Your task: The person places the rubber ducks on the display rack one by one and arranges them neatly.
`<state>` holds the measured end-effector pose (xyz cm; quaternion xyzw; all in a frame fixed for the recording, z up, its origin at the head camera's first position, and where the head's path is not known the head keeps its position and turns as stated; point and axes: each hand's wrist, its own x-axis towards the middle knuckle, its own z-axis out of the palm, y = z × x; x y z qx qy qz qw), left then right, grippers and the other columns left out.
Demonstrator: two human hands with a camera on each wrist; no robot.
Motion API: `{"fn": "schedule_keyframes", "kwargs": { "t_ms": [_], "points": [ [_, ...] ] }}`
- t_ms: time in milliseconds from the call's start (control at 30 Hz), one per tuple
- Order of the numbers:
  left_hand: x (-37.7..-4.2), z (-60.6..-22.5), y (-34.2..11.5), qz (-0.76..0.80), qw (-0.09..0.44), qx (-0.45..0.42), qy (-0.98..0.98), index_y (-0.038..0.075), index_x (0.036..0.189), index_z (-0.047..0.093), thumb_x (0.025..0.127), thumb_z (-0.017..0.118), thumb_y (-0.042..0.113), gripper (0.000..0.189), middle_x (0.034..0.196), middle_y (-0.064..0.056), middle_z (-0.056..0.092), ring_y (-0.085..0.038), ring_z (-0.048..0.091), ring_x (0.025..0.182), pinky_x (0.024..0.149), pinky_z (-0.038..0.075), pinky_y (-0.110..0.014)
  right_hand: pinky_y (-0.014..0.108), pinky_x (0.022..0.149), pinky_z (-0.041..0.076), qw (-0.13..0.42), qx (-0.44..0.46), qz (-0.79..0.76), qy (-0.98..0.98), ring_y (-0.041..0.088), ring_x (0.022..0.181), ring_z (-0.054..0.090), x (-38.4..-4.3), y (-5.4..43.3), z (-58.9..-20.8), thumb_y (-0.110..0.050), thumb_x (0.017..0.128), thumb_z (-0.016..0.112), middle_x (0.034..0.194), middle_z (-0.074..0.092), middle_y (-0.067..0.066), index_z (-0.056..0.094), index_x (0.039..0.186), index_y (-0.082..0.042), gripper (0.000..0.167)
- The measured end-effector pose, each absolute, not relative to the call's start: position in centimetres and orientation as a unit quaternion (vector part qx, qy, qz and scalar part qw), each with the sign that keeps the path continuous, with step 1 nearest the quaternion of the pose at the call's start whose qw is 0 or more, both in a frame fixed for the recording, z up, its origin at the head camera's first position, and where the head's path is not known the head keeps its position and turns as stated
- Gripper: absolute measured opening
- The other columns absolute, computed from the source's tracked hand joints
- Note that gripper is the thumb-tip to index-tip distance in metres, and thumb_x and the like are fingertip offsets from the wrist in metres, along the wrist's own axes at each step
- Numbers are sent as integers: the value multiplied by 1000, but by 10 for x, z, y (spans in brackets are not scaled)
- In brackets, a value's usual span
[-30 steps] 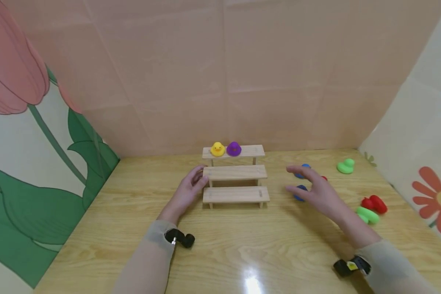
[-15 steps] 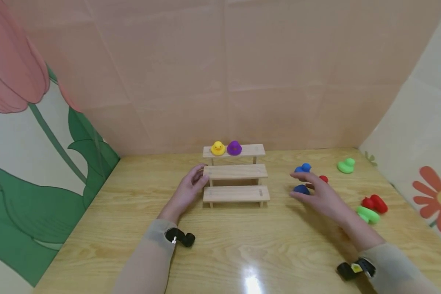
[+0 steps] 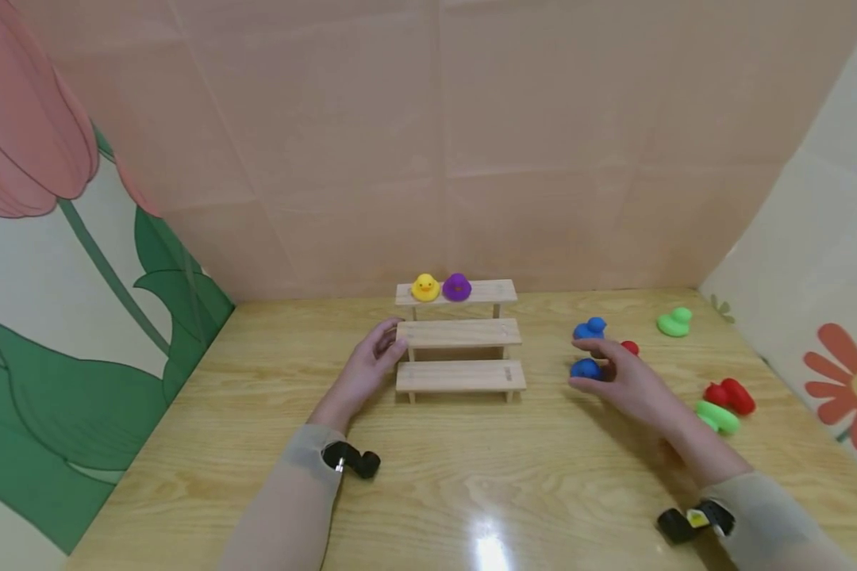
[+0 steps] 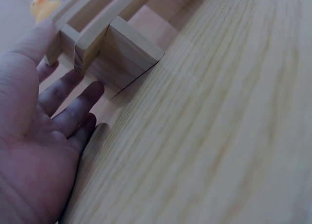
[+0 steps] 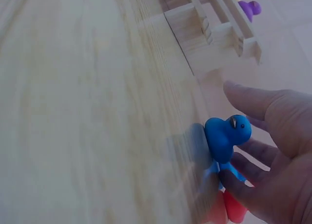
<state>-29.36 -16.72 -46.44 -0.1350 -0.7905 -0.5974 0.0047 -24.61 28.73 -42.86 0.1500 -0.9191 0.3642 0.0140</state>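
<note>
A three-tier wooden stand point(image 3: 460, 377) carries a yellow rubber duck point(image 3: 425, 288) and a purple rubber duck point(image 3: 457, 287) on its top tier. At the stand's left end is my left hand point(image 3: 364, 365), its loosely bent fingers right at the wood in the left wrist view. My right hand point(image 3: 628, 388) is spread about the nearer blue rubber duck point(image 5: 224, 139), with thumb and fingers on opposite sides and a gap on the thumb side. Behind it, a second blue duck point(image 3: 589, 328) and a red duck point(image 3: 630, 347) are partly hidden by the hand.
On the right of the wooden table point(image 3: 428, 484) lie a green duck point(image 3: 674, 322) farther back, and a red duck point(image 3: 732, 395) beside another green duck point(image 3: 717, 416) near my right forearm. A pinkish backdrop point(image 3: 543, 159) rises behind the table.
My right hand has shifted a little rightward, bringing its thumb and fingers around the nearer blue duck. The left hand stays at the stand.
</note>
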Motion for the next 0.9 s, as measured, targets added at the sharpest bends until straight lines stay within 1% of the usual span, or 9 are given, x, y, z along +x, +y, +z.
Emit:
{"fn": "schedule_keyframes", "kwargs": {
  "t_ms": [167, 233, 300, 433, 533, 733, 833, 900],
  "points": [
    [-292, -464, -167, -600, 5, -136, -788, 15, 170, 42, 109, 67, 54, 77, 161, -15, 57, -34, 55, 148, 125, 41, -54, 73, 113, 46, 12, 160, 362, -918, 56, 135, 59, -247, 289, -431, -29, 104, 82, 152, 58, 32, 52, 159, 1, 70],
    [-291, -463, -167, -602, 4, -135, -787, 18, 170, 43, 109, 67, 55, 76, 161, -15, 57, -34, 55, 148, 125, 41, -54, 73, 112, 45, 10, 159, 359, -920, 55, 134, 59, -248, 290, -432, -30, 103, 83, 151, 59, 31, 53, 159, 0, 70],
    [-291, -463, -167, -603, 3, -133, -787, 20, 169, 44, 108, 67, 55, 75, 162, -15, 57, -34, 55, 148, 125, 41, -54, 74, 114, 43, 11, 161, 355, -921, 55, 137, 57, -248, 291, -433, -30, 101, 85, 151, 61, 31, 54, 158, 0, 71],
    [-291, -463, -167, -602, 2, -132, -788, 20, 169, 44, 108, 67, 56, 75, 162, -14, 57, -34, 54, 148, 125, 41, -54, 76, 118, 36, 14, 160, 349, -923, 55, 147, 47, -248, 292, -435, -30, 98, 88, 152, 60, 29, 55, 157, -1, 74],
    [-292, -463, -167, -601, 2, -135, -788, 19, 169, 44, 108, 67, 57, 75, 161, -14, 58, -33, 55, 147, 125, 42, -54, 76, 118, 34, 16, 161, 349, -923, 56, 149, 44, -248, 292, -435, -28, 98, 89, 154, 58, 30, 55, 157, 0, 74],
    [-291, -462, -168, -601, 1, -135, -788, 23, 168, 46, 108, 67, 58, 73, 161, -12, 58, -32, 55, 147, 125, 42, -53, 73, 116, 37, 10, 140, 338, -931, 54, 143, 51, -248, 296, -434, -33, 98, 88, 152, 60, 31, 55, 157, -1, 75],
    [-292, -462, -168, -602, -1, -136, -787, 22, 169, 45, 108, 67, 58, 74, 161, -12, 58, -32, 55, 148, 125, 42, -53, 71, 115, 40, -1, 125, 332, -935, 51, 138, 55, -248, 297, -432, -38, 99, 87, 150, 61, 30, 54, 157, -1, 76],
    [-292, -462, -168, -603, -2, -137, -786, 22, 169, 45, 108, 67, 57, 74, 161, -12, 58, -32, 55, 147, 124, 43, -52, 72, 115, 40, -9, 117, 331, -936, 51, 138, 55, -248, 299, -431, -41, 100, 85, 150, 61, 30, 53, 158, -1, 77]
  ]
}}
